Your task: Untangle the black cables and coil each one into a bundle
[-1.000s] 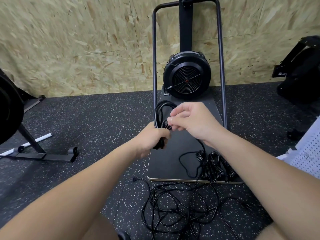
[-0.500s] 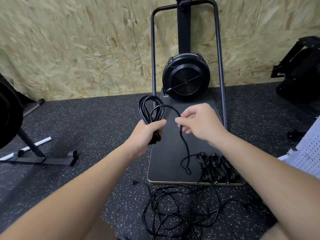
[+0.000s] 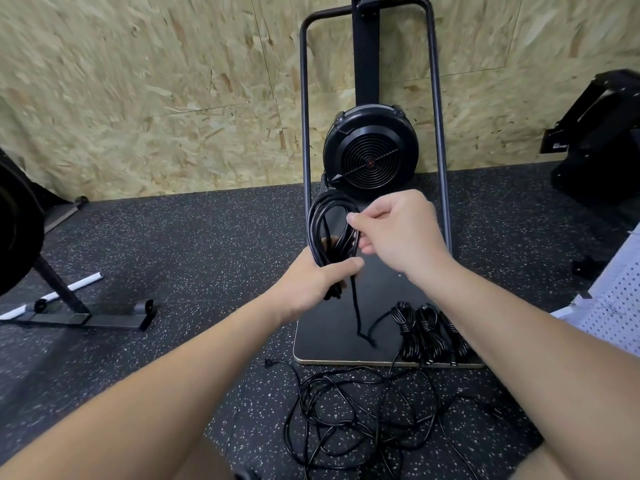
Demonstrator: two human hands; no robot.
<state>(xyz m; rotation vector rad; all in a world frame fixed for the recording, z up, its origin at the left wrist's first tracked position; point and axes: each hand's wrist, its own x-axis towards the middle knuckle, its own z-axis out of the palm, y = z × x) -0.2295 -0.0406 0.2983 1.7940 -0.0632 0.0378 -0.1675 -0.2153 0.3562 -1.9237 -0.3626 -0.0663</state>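
— Above the black board (image 3: 332,327), what are the hands doing?

— Left hand (image 3: 313,284) has its fingers curled round a coil of black cable (image 3: 323,226), loops standing up over the fist. Right hand (image 3: 398,233) is just beside it, fingers pinching the same cable at the top of the coil, as far as the blur lets me tell.

— And the loose end?

— It hangs from the hands down to the board and bends back on the surface.

— Any finished ones?

— Three tied bundles (image 3: 429,332) lie side by side on the near right corner of the board.

— The rest?

— A tangled heap of cable (image 3: 356,420) on the speckled floor (image 3: 194,258), just in front of the board's near edge. Beyond the board, a round black fan (image 3: 370,157) stands against the chipboard wall (image 3: 156,81).
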